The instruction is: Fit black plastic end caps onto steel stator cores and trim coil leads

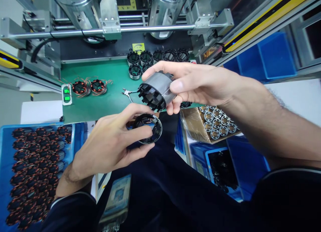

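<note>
My right hand (203,83) grips a grey metal stator core (160,86), thumb on its side and fingers around it. Black plastic teeth ring the core's lower left end, and it is tilted toward my left hand. Just below, my left hand (107,140) is closed on a second stator core (158,131), seen end-on as a metal ring with a black lining. One left finger lies across its opening. The two parts are very close; whether they touch I cannot tell. Side cutters (128,92) lie on the green work surface (112,106) behind my hands.
Several black-lined cores (134,71) stand at the back, near two copper-wound stators (97,86) and a green-button switch box (66,94). A blue tray (5,135) of wound stators is left. A carton (190,120) of bare cores and a blue bin (208,155) are right. Machine rails (155,28) span behind.
</note>
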Action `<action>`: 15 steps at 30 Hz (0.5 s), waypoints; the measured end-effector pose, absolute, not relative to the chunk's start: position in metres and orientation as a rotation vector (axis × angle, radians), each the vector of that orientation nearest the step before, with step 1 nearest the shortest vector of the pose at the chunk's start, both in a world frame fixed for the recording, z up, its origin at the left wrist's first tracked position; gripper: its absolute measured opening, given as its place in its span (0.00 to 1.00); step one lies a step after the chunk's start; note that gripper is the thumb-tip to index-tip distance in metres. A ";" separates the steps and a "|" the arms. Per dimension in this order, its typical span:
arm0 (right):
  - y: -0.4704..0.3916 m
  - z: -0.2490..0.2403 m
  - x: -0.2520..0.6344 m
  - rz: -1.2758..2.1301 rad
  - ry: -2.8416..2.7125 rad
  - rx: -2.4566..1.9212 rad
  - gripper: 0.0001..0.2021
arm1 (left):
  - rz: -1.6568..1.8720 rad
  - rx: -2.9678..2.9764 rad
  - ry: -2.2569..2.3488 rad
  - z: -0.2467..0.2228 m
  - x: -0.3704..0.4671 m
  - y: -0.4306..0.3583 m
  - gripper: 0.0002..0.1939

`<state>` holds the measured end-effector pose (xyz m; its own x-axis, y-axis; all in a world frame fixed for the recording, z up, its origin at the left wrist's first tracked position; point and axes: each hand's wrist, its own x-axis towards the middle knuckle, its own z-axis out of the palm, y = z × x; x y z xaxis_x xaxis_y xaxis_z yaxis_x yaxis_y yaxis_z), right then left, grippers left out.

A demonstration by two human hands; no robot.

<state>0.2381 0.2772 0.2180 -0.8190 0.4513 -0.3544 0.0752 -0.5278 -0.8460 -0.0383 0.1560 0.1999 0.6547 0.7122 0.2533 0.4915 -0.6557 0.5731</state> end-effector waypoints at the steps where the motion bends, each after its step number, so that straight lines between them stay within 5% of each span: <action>1: 0.278 0.217 0.239 2.400 -1.404 -0.823 0.28 | 0.645 2.415 0.943 0.199 -0.039 0.157 0.08; 5: 0.294 0.224 0.247 1.974 -1.765 -0.858 0.31 | 0.642 2.344 0.936 0.192 -0.043 0.159 0.05; 11: 0.405 0.250 0.270 0.422 -2.320 -1.181 0.34 | 0.726 2.062 1.069 0.169 -0.049 0.160 0.03; 15: 0.500 0.244 0.279 0.110 -2.340 -1.318 0.32 | 0.803 1.711 1.159 0.139 -0.055 0.150 0.07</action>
<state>0.2792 0.5002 0.2439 -0.4422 0.8285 0.3437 0.7925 0.5403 -0.2829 -0.0545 0.1497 0.1389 0.3521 0.9355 0.0308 0.3573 -0.1648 0.9193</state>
